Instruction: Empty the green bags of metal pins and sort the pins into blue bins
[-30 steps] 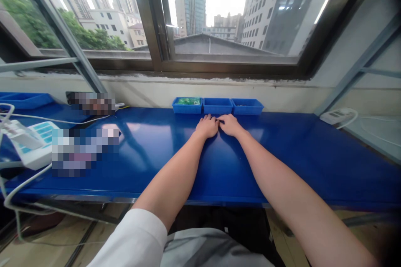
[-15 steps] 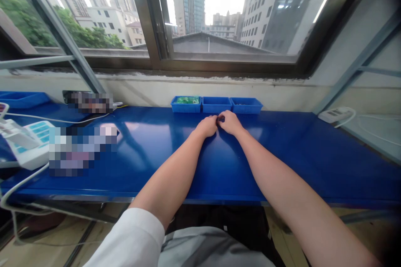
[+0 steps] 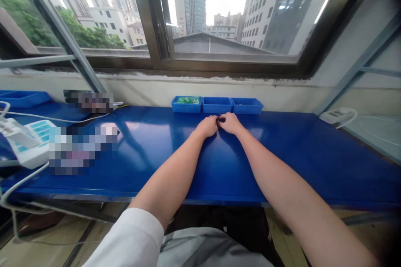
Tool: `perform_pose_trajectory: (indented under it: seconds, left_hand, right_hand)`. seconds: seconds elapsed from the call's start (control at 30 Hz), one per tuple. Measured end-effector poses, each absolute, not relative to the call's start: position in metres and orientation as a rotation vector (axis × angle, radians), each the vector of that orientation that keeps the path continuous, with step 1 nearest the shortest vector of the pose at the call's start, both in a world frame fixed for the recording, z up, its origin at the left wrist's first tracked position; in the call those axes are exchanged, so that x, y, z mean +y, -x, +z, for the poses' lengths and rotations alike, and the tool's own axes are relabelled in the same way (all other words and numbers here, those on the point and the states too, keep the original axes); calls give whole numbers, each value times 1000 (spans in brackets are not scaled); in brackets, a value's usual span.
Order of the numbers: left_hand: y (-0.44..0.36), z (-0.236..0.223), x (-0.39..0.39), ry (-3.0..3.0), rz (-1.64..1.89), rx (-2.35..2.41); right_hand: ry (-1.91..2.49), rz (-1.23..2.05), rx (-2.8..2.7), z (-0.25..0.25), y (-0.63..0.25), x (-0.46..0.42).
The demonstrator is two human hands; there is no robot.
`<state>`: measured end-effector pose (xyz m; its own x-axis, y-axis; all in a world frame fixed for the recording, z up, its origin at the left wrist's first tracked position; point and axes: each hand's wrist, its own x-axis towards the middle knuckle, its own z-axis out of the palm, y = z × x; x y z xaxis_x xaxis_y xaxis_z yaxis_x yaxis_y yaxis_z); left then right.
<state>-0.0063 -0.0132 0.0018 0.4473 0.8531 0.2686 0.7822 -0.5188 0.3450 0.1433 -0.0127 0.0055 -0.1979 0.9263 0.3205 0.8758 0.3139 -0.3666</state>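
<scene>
Both arms reach forward across the blue table (image 3: 150, 171). My left hand (image 3: 207, 127) and my right hand (image 3: 231, 123) meet just in front of the bins. The fingers of both are bent and closed around a small dark piece (image 3: 221, 119), mostly hidden between the fingertips, so its kind cannot be made out. Right behind the hands stands the middle blue bin (image 3: 217, 109). On its left is a blue bin (image 3: 187, 109) holding green packets (image 3: 187, 100). The right blue bin (image 3: 247, 109) has some small dark items at its bottom.
A power strip (image 3: 338, 114) with a white cord lies at the table's far right. On the left are a white device with light-blue panels (image 3: 37, 133), white cables and another blue tray (image 3: 25, 99). Metal frame posts (image 3: 67, 46) and a window rise behind the table.
The right hand's fingers have shifted slightly around the small dark piece. The left hand stays almost where it was.
</scene>
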Motion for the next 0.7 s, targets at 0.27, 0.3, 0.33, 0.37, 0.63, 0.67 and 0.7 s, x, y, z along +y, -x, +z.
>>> perform_pose_trajectory:
  seconds: [0.27, 0.3, 0.33, 0.37, 0.63, 0.67, 0.7]
  left_hand:
    - [6, 0, -13, -2529, 635, 1451]
    - [6, 0, -12, -2525, 638, 1453]
    - [6, 0, -12, -2523, 640, 1455]
    - [6, -1, -12, -2521, 643, 1457]
    - [6, 0, -12, -2509, 637, 1468]
    - [6, 0, -12, -2510, 639, 1466]
    - [6, 0, -12, -2509, 640, 1463]
  right_hand:
    - [1613, 105, -2119, 7, -144, -15]
    - [1613, 101, -2119, 7, -144, -15]
    - [1614, 98, -2117, 7, -144, -15]
    - [1616, 95, -2117, 7, -144, -15]
    - [1568, 125, -2168, 5, -144, -13]
    - [1562, 123, -2169, 4, -144, -12]
    - [1555, 120, -2167, 3, -144, -12]
